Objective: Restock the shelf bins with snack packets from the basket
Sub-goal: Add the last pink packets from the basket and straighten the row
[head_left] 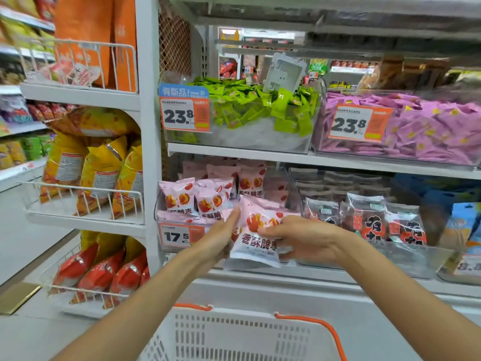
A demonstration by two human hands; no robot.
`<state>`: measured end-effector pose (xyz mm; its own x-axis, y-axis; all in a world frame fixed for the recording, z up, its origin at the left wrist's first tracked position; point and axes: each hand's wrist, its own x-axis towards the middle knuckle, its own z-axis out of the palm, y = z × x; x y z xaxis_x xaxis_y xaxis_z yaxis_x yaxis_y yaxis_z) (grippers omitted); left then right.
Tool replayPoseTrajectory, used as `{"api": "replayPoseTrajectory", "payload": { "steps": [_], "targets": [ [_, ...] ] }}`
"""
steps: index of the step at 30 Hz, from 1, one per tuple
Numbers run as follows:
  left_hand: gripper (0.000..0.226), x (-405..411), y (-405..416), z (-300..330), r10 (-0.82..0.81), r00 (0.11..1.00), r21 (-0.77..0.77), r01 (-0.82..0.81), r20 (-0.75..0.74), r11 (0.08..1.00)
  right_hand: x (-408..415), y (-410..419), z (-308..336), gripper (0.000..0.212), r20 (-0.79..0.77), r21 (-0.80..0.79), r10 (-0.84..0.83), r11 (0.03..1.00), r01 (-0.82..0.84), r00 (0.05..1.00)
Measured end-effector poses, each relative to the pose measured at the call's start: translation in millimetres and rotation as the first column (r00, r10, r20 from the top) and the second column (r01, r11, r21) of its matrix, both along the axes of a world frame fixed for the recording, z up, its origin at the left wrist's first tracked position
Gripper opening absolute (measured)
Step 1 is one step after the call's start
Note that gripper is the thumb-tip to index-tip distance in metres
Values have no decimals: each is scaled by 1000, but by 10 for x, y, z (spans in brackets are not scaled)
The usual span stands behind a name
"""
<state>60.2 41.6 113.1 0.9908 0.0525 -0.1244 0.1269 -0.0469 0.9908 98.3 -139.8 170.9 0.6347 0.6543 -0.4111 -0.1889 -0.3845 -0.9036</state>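
A pink-and-white snack packet (253,243) with red fruit print is held upright in front of the lower shelf bin (182,237) that carries a 17.5 price tag. My left hand (221,233) lies flat along the packet's left edge, fingers straight. My right hand (299,237) grips its right side with curled fingers. Several matching pink packets (205,196) stand in that bin behind. The white basket (242,337) with orange handles sits below my arms at the bottom of the view; its contents are hidden.
A neighbouring clear bin holds dark red-labelled packets (369,220). The upper shelf holds bins of green sachets (260,108) and purple sachets (429,131). Wire racks (83,199) of yellow and red bags stand at the left. The aisle floor (26,334) lies to the lower left.
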Motion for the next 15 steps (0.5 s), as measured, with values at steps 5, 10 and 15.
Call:
{"api": "replayPoseTrajectory", "payload": {
  "steps": [5,10,15],
  "targets": [
    [49,1,-80,-10,26,1000,-45,-25,6,999,-16,-4,-80,35,104,-108,83,992,-72,991],
    [49,-22,-170,74,80,988,-113,-65,133,991,4,56,-205,77,332,81,-21,997,-6,943],
    [58,57,-209,422,195,940,145,-242,279,959,14,120,-158,66,479,194,-169,977,84,862]
  ]
}}
